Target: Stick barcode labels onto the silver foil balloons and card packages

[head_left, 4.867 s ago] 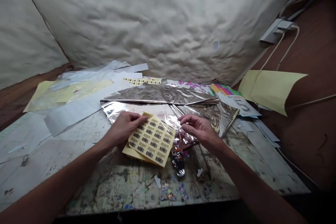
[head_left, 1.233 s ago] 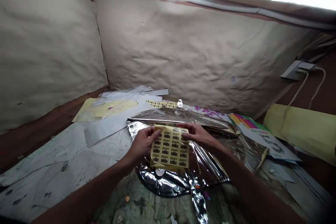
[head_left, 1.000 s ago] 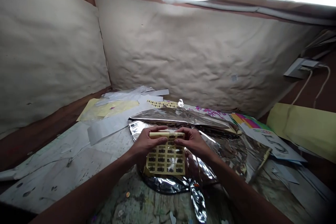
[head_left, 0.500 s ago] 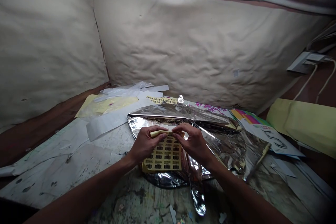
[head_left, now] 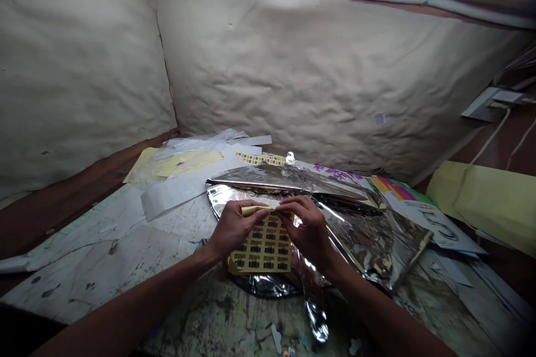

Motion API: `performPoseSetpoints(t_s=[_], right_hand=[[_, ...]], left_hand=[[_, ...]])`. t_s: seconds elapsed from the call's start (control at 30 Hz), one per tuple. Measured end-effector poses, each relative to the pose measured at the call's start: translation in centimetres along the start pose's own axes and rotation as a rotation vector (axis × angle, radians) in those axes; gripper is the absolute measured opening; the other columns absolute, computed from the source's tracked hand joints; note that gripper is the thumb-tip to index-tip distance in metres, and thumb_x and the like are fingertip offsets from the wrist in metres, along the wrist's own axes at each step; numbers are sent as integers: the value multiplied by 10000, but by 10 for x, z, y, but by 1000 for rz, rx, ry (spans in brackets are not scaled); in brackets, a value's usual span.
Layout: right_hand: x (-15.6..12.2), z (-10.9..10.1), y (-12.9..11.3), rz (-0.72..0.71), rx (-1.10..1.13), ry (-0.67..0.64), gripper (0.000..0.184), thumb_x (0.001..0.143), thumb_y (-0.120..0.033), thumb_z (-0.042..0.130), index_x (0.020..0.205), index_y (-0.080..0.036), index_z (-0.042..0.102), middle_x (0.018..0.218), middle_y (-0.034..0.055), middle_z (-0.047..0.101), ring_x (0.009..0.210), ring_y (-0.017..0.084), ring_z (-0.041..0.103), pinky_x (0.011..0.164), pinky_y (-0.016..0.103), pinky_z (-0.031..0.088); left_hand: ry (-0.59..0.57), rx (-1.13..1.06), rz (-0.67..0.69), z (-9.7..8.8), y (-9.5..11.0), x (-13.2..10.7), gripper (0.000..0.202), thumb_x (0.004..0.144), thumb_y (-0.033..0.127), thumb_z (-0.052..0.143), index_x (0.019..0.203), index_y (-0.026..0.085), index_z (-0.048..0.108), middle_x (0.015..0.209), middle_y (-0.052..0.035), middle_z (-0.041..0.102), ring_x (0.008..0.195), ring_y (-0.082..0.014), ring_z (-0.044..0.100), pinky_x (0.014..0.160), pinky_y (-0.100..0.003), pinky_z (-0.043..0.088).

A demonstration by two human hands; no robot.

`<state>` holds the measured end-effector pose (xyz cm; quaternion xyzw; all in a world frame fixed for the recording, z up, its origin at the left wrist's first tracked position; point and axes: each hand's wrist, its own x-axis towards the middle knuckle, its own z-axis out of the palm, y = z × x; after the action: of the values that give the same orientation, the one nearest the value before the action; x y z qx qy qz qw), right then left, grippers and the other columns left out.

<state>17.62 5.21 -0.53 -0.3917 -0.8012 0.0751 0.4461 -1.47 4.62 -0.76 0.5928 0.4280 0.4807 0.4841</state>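
Observation:
A yellow sheet of barcode stickers (head_left: 264, 248) hangs from both hands, its top edge folded back. My left hand (head_left: 235, 227) is closed, pinching the fold between thumb and fingers. At the top edge, the thumb and fingertips of my right hand (head_left: 306, 226) are pressed together, close to the left thumb. Whether a single peeled sticker is between the right fingertips is too small to tell. Beneath the sheet lies a flat silver foil balloon (head_left: 355, 234), its shiny tail (head_left: 317, 321) pointing toward me.
A second barcode sticker sheet (head_left: 259, 159) lies behind the foil. White paper strips (head_left: 171, 195) and clear plastic (head_left: 201, 148) are at the back left. At the right are a colourful printed packet (head_left: 435, 223) and yellow paper (head_left: 489, 195). A socket box (head_left: 483, 105) with cables hangs on the right wall.
My right fingers have closed in tighter at the sheet's top edge, and the right hand has turned slightly. The left hand keeps its hold. The whole view has shifted a little.

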Motion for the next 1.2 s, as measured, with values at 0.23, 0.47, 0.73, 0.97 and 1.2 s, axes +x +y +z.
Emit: performPoseSetpoints(t_s=[0.23,0.47,0.73,0.97,1.2], right_hand=[[-4,-23,-8,144,189,-49,41,846,-229,658,844,-241,697,936,54,669,941,217,608,832,375,502],[-44,-80,9,730,416,-256,191,716,-360,768,753,-183,709,724,17,690,678,166,640,638,285,518],[-77,-66,16,944,637,-342,262,688,-392,790,774,-170,680,676,15,686,623,201,697,587,326,579],[-76,-67,18,873,552,-412,196,743,-355,736,772,-170,680,640,8,682,541,158,653,526,265,521],[-83,-62,19,767,292,-386,100,784,-301,699,802,-205,719,728,5,711,616,154,657,559,251,503]], left_hand=[[-21,-296,-315,-7,-15,8,486,723,424,771,1083,111,679,782,-82,735,667,-219,689,634,-338,562],[-349,-208,-534,-23,-3,10,401,721,419,771,1010,148,708,792,-83,741,647,-223,688,577,-307,550],[-735,33,-548,-11,4,0,314,696,434,771,879,178,760,766,-48,726,660,-202,665,593,-259,516],[-783,72,-564,-8,-2,2,307,735,452,737,876,179,752,809,-54,729,670,-203,677,600,-259,521],[-774,83,-567,-10,-4,2,304,735,447,746,901,193,749,815,-45,735,684,-198,687,601,-245,524]])
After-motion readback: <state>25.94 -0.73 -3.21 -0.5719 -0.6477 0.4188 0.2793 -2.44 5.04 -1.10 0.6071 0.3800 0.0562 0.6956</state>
